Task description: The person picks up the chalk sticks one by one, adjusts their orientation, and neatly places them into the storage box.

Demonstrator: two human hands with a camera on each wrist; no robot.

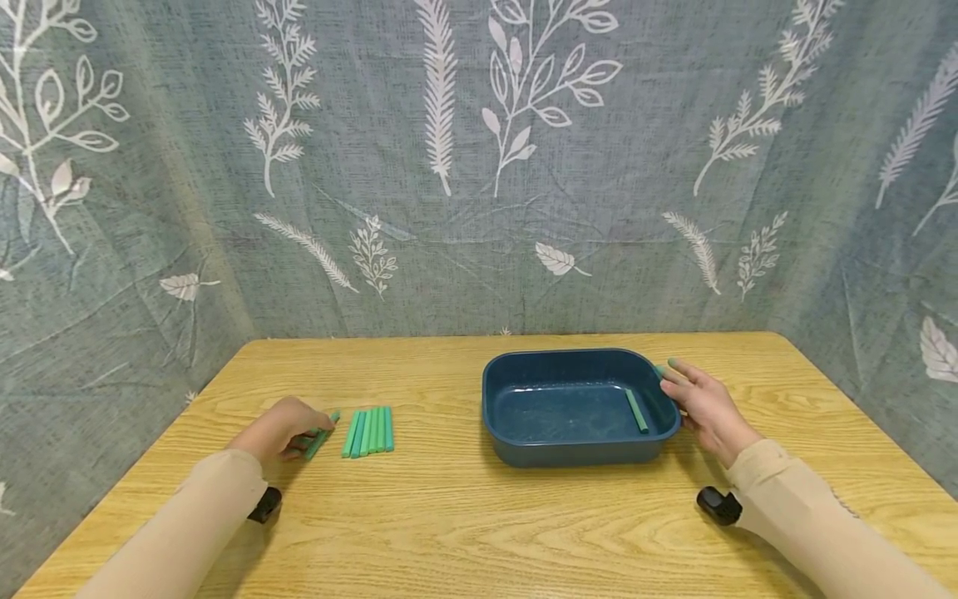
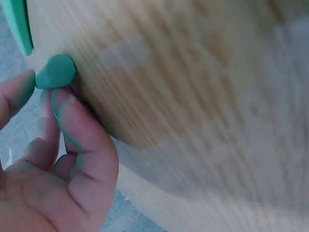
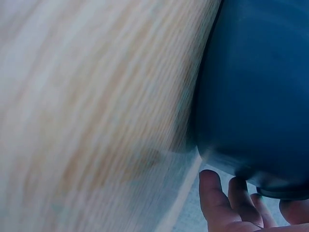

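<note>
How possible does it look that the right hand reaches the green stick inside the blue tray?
Likely yes: the right hand is beside the blue tray, whose wall is between, but the open top leaves the green stick uncovered.

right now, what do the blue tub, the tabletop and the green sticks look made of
Blue tub: probably plastic, satin sheen, rounded moulded corners. Tabletop: wood or wood-look laminate, smooth, visible grain. Green sticks: perhaps chalk or clay, matte, with green smudges on the left fingers.

No readable text, label, brand, number or sign anywhere, blue tray at right bare of lettering, likewise green sticks at left, wooden desk, far curtain printed with white leaf shapes only.
</note>
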